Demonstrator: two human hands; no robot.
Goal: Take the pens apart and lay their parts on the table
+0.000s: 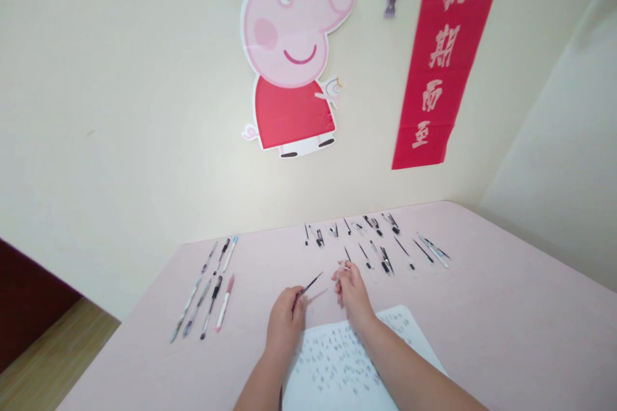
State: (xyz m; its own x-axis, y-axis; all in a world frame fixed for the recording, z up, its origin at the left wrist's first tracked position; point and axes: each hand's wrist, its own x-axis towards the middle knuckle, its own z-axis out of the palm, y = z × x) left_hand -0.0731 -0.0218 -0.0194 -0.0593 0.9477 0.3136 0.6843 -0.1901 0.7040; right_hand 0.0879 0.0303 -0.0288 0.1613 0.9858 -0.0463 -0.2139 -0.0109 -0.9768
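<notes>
My left hand [284,320] is closed around a thin dark pen refill [313,282], whose tip points up and to the right. A short gap separates it from my right hand [355,295], which has its fingers curled around a pale, see-through pen part [344,265]; most of that part is hidden by the fingers. Below both hands lies a white sheet of paper [332,359] covered in small dark handwritten marks, with my right forearm across it. Beyond my right hand, loose refills, caps and pen parts [385,260] are spread in two rough rows.
Several whole pens [207,308] lie in two rows at the left of the pink table [511,308]. A white wall behind carries a cartoon pig cutout [294,109] and a red banner [434,77]. Wooden floor [58,340] shows past the table's left edge.
</notes>
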